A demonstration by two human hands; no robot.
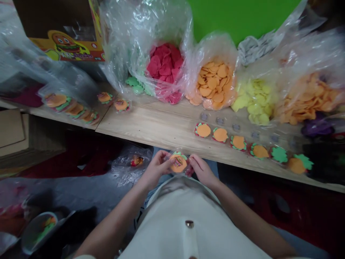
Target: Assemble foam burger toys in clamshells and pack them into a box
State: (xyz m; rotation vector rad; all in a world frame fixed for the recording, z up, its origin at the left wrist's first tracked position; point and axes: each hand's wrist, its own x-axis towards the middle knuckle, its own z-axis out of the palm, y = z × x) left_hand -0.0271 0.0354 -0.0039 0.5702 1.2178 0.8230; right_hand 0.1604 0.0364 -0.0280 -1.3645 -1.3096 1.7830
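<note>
Close to my body, at the front edge of the wooden table, I hold a toy burger (179, 162) in clear plastic, with an orange top, a printed burger picture and green frills. My left hand (159, 168) pinches its left side, thumb on top. The fingers of my right hand (201, 169) close on its right edge, where a bit of dark red shows. To the right on the table stands a row of layered burgers (220, 135) with orange, green and red pieces. One in that row has a green leaf piece (279, 154) on top.
Behind stand clear bags of red pieces (165, 63), orange discs (214, 81) and yellow pieces (258, 99). Wrapped burgers (56, 100) lie left, below a printed display box (67, 45). Small clear plastic parts (220, 120) line the table. A tub (40, 230) sits low left.
</note>
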